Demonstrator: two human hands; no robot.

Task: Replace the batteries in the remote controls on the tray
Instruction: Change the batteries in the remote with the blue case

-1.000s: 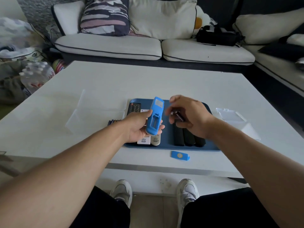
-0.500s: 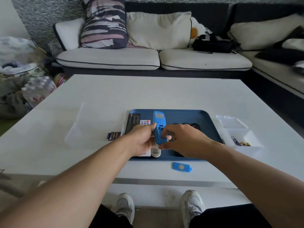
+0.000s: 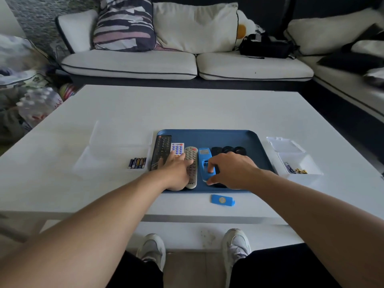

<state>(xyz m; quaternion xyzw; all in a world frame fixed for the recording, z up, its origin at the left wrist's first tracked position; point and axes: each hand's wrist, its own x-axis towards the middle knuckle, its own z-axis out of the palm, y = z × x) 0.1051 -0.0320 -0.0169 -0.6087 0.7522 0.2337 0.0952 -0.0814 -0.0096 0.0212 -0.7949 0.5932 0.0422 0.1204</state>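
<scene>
A blue tray (image 3: 228, 137) on the white table holds a row of remotes: a long black remote (image 3: 162, 149), a small white remote (image 3: 177, 148), a grey remote (image 3: 191, 157), a blue remote (image 3: 204, 157) and several black remotes (image 3: 228, 150). The blue remote lies back up with its battery bay uncovered. My right hand (image 3: 232, 171) pinches its near part, forefinger at the bay and thumb at the near end. My left hand (image 3: 176, 171) rests flat with straight fingers across the white and grey remotes. The blue battery cover (image 3: 222, 200) lies on the table in front of the tray.
Several batteries (image 3: 137, 163) lie in a clear box (image 3: 116, 146) left of the tray. A white box (image 3: 299, 163) to the right holds more batteries, its lid behind it. A sofa with cushions stands beyond the table. My shoes show below the near edge.
The blue remote went from upright in my left hand down onto the tray. My left hand let go and now lies flat on the neighbouring remotes. My right hand followed the remote down.
</scene>
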